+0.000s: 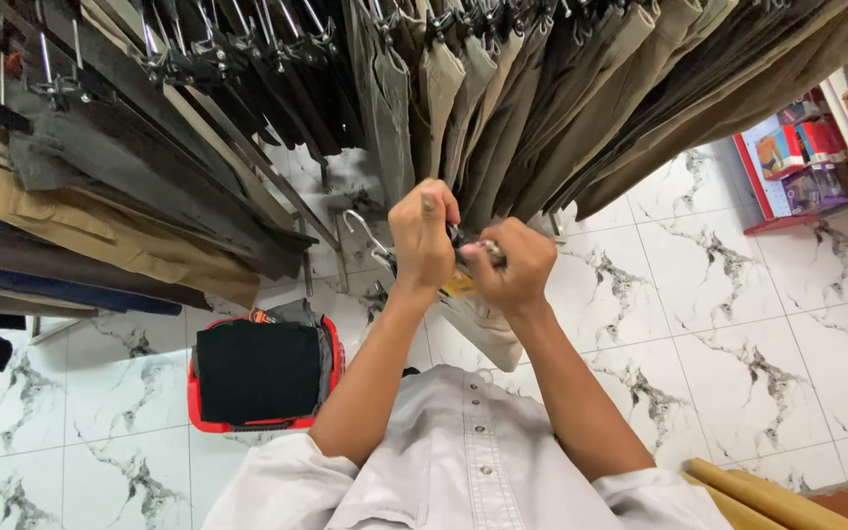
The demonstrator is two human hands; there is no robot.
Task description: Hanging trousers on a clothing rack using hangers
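My left hand [422, 234] and my right hand [509, 265] are close together in front of me, both gripping a metal clip hanger [370, 238] with a pair of beige trousers [483, 329] hanging from it. The hanger's hook sticks out to the left of my left hand. A yellow tag [458, 286] shows between my hands. Directly behind my hands hangs a dense row of khaki and olive trousers [503, 88] on clip hangers.
A red basket [193, 393] holding dark folded clothes stands on the white marble-patterned floor [738, 294] at the left. Racks of dark and tan trousers [100, 167] fill the upper left. A red shelf with boxed goods [802, 157] is at the right.
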